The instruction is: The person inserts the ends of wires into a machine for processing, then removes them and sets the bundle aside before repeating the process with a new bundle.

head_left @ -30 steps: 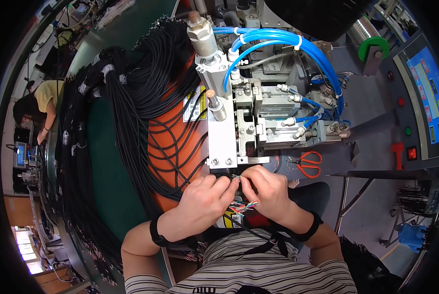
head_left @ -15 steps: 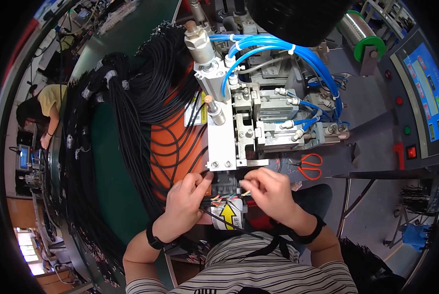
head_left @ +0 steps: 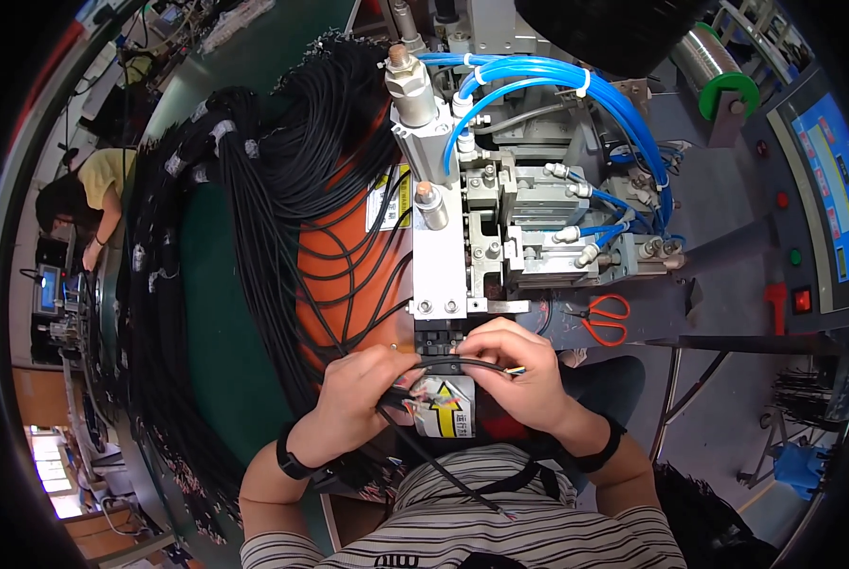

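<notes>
We take this for a factory workshop where cables are made up. The clearest sign is the metal machine (head_left: 550, 204), with its cylinders, bolted blocks and looped blue air tubes (head_left: 622, 99). To its right we see a control screen (head_left: 828, 180) beside coloured push-buttons (head_left: 782, 200), and a reel of silvery wire (head_left: 707, 59). Thick bundles of black cables (head_left: 282, 171) lie over a green bench (head_left: 218, 294), far more than any home would need, and we see a black cable (head_left: 462, 361) between the person's two hands at the machine's front. At the far left, a co-worker (head_left: 107, 180) bends over another bench station with its own small screen (head_left: 50, 287).
</notes>
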`<action>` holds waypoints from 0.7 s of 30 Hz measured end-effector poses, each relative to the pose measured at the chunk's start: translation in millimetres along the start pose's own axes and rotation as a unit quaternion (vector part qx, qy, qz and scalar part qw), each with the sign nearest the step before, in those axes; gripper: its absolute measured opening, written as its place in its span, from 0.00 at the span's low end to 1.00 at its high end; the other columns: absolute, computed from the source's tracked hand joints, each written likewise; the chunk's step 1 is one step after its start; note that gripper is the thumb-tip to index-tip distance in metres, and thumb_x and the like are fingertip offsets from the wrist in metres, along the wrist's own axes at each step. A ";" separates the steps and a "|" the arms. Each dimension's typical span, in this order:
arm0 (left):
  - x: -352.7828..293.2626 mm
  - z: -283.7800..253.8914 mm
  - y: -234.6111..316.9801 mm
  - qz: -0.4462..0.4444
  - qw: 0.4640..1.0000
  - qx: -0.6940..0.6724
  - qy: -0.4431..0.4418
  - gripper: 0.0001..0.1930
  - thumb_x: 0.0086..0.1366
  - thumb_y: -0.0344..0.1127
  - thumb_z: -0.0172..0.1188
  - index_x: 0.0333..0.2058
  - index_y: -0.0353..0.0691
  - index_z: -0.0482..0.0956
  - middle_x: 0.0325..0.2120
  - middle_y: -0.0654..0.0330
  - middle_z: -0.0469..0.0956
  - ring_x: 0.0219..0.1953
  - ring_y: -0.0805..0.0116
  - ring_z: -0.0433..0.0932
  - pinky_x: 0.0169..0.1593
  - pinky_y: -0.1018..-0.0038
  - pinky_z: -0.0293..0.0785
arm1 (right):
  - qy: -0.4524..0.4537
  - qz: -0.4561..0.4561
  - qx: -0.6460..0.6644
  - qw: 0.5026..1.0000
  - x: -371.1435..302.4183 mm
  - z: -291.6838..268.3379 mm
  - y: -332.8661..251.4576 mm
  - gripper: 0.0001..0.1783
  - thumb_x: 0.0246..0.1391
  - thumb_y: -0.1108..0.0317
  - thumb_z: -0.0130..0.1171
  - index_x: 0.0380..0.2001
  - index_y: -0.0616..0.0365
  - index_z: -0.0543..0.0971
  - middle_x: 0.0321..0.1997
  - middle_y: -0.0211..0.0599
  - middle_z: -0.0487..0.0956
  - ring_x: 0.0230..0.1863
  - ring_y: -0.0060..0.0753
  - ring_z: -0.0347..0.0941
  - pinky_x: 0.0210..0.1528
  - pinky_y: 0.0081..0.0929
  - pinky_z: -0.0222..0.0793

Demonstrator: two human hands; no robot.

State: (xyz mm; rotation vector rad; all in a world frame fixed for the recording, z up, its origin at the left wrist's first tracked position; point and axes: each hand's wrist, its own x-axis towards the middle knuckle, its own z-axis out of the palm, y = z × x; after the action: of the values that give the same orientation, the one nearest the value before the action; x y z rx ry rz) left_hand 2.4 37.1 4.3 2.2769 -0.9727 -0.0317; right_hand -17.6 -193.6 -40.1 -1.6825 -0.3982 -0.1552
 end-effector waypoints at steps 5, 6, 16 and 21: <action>8.6 4.7 13.4 0.018 0.999 0.037 0.030 0.23 0.50 0.31 0.70 0.46 0.36 0.76 0.26 0.58 0.75 0.27 0.59 0.78 0.29 0.68 0.73 | 0.023 0.174 0.332 0.927 -8.4 -4.0 -5.5 0.15 0.54 0.84 0.59 0.46 0.67 0.77 0.36 0.36 0.77 0.29 0.19 0.74 0.29 0.14 0.68; 9.9 3.5 15.4 0.001 0.999 0.046 0.015 0.21 0.52 0.30 0.69 0.45 0.36 0.76 0.25 0.58 0.75 0.26 0.59 0.78 0.28 0.68 0.72 | 0.033 0.164 0.342 0.925 -12.0 -5.7 -3.8 0.15 0.55 0.84 0.58 0.47 0.68 0.76 0.36 0.36 0.77 0.29 0.19 0.74 0.29 0.13 0.68; 20.6 24.0 5.5 0.034 0.997 -0.041 0.048 0.17 0.54 0.28 0.67 0.44 0.36 0.77 0.22 0.59 0.75 0.22 0.60 0.77 0.24 0.68 0.70 | -0.003 0.254 0.483 0.838 -4.9 -9.5 -2.9 0.10 0.59 0.82 0.56 0.45 0.66 0.77 0.40 0.39 0.76 0.28 0.22 0.74 0.27 0.14 0.67; 29.0 20.7 5.2 0.062 0.994 -0.086 0.024 0.12 0.60 0.30 0.64 0.43 0.36 0.77 0.19 0.59 0.74 0.19 0.59 0.76 0.24 0.69 0.70 | -0.059 0.214 0.397 0.891 -6.0 -10.5 5.6 0.11 0.60 0.77 0.58 0.45 0.63 0.78 0.39 0.36 0.77 0.30 0.21 0.75 0.28 0.15 0.67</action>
State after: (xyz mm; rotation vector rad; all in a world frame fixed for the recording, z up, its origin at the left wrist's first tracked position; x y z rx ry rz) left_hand 14.7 3.9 -2.5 2.0486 -1.0429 -0.0067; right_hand -19.8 -205.5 -45.7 -0.9273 -0.1321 0.3983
